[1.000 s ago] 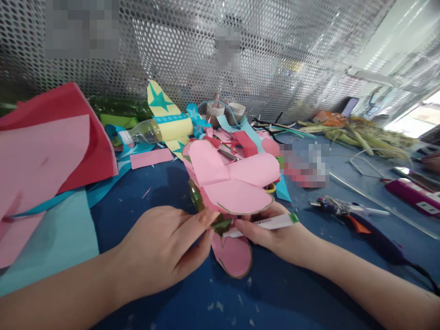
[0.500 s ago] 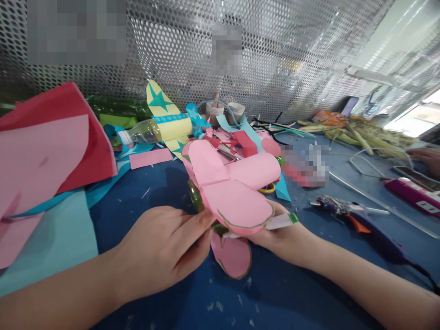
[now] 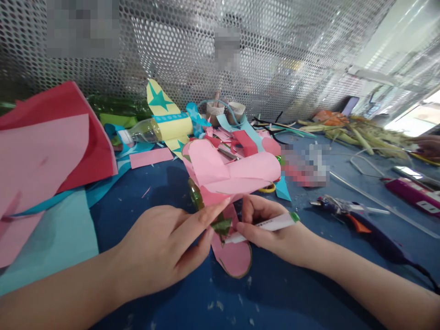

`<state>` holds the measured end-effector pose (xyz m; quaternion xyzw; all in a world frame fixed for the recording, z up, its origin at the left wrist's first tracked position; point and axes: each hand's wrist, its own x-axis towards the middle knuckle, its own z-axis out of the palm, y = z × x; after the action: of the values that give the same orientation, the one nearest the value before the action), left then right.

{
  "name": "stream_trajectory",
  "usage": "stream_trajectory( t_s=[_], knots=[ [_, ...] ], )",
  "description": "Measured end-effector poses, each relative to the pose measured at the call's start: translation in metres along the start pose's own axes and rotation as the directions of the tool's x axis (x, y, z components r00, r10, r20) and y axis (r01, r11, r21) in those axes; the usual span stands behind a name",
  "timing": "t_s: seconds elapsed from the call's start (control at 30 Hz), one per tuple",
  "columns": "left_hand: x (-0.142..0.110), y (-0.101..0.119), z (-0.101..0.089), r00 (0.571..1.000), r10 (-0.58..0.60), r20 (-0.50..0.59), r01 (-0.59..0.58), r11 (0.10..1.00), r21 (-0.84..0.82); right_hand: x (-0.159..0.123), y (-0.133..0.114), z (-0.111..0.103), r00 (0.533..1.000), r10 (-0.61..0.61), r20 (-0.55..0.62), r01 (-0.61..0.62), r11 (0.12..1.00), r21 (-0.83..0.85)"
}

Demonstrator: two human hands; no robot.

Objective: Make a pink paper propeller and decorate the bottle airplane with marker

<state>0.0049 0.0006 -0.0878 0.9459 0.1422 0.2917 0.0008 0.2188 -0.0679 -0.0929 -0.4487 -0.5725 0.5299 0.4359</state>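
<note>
In front of me is a toy airplane (image 3: 254, 167), a green plastic bottle wrapped in pink paper with rounded pink wings. My left hand (image 3: 172, 240) grips it from the near left, index finger stretched under the near wing, which tilts up. My right hand (image 3: 271, 224) pinches a white marker (image 3: 277, 222) with a green end. The marker's tip reaches the green bottle part (image 3: 222, 227) beneath the wing. A dark green outline edges the pink lower flap (image 3: 237, 259) near the table. What lies behind my left fingers is hidden.
A yellow bottle airplane (image 3: 173, 127) with blue stars lies behind. Coloured paper sheets (image 3: 48, 142) are piled at left. To the right lie a glue gun (image 3: 364, 229), a clear glue stick (image 3: 381, 204) and a purple power strip (image 3: 410, 192). Another person's hand (image 3: 428, 146) shows far right.
The near wing has been tilted upward. My right hand has come out from behind it, showing the marker and its tip at the bottle. My left hand stays nearly in place.
</note>
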Motion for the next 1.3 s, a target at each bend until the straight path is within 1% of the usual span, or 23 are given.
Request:
stream_trajectory(
  t_s=[0.1,0.27,0.43,0.5,0.63,0.77,0.87,1.0,1.3],
  knots=[
    [-0.0009,0.0,-0.0002,1.0,0.009,-0.004,-0.009,1.0,0.0,-0.0001,-0.0003,-0.0002,1.0,-0.004,-0.015,0.004,1.0,-0.002],
    [-0.0007,0.0001,-0.0009,1.0,0.013,-0.003,-0.013,1.0,0.007,-0.0009,0.0,0.0003,1.0,-0.009,0.003,0.009,1.0,0.018],
    [-0.001,0.0001,-0.0001,1.0,0.02,-0.001,-0.02,1.0,0.021,-0.0014,0.0009,0.0,1.0,0.026,0.011,-0.026,1.0,0.009],
    [-0.0017,0.0,0.0004,1.0,0.025,0.0,-0.025,0.999,0.024,-0.0013,0.0014,-0.0002,1.0,0.012,0.002,-0.012,1.0,0.022],
    [-0.0022,0.0003,0.0007,1.0,0.021,-0.009,-0.021,1.0,0.017,-0.0008,0.001,0.0004,1.0,0.014,0.02,-0.015,0.999,0.042],
    [-0.0012,0.0007,0.0002,1.0,0.027,-0.013,-0.027,1.0,0.016,-0.0009,-0.0004,0.0011,1.0,0.023,0.003,-0.023,0.999,0.027],
    [-0.0006,0.0009,-0.0008,1.0,0.027,-0.002,-0.027,1.0,0.014,-0.0011,-0.0008,0.001,1.0,0.022,0.018,-0.023,0.999,0.032],
    [-0.0005,0.0011,-0.0013,1.0,0.023,0.011,-0.024,1.0,0.015,-0.0015,-0.0013,0.0004,1.0,0.023,0.009,-0.023,0.999,0.04],
    [-0.0017,-0.0004,0.0015,1.0,0.016,-0.001,-0.016,1.0,0.021,-0.0005,-0.0025,0.0008,1.0,0.019,-0.005,-0.019,1.0,0.007]
  ],
)
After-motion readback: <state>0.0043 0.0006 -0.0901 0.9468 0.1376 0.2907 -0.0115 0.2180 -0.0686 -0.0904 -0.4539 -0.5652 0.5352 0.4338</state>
